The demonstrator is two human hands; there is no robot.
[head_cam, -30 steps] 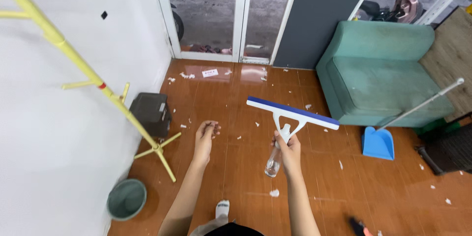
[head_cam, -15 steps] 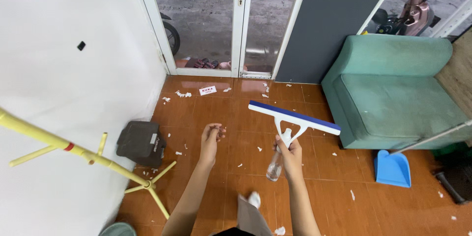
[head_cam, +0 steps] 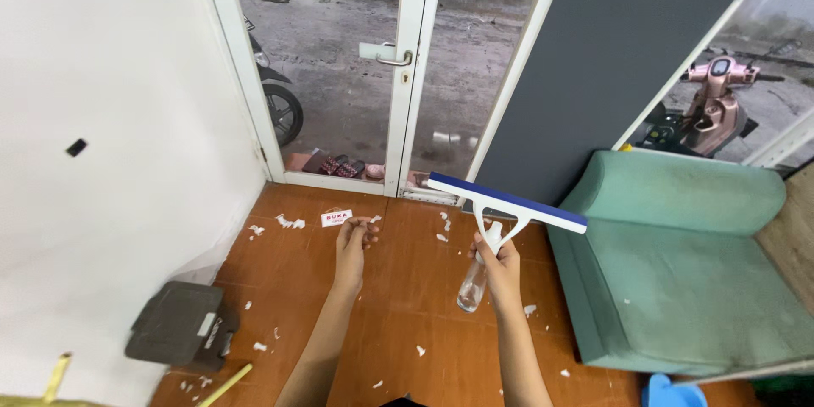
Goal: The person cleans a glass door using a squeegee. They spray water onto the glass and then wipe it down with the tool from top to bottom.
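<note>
Right hand [head_cam: 500,256] clamps squeegee [head_cam: 506,202] and clear spray bottle [head_cam: 472,286] together, left hand [head_cam: 354,242] hangs loosely curled and empty, glass door [head_cam: 383,76] ahead untouched, white scraps [head_cam: 290,222] litter the floor [head_cam: 407,305]

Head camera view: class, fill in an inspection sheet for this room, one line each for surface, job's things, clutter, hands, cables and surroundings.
Surface: brown tiled floor, strewn with white scraps.
Job's things: squeegee with blue blade and white handle; clear bottle in the same grip.
Clutter: dark flat case by the wall; white label on the floor; sandals at the door.
Hands: right hand grips squeegee and bottle; left hand loosely curled, holding nothing visible.
Cables: nothing seen.
Surroundings: glass door, green sofa, pink scooter outside.
</note>
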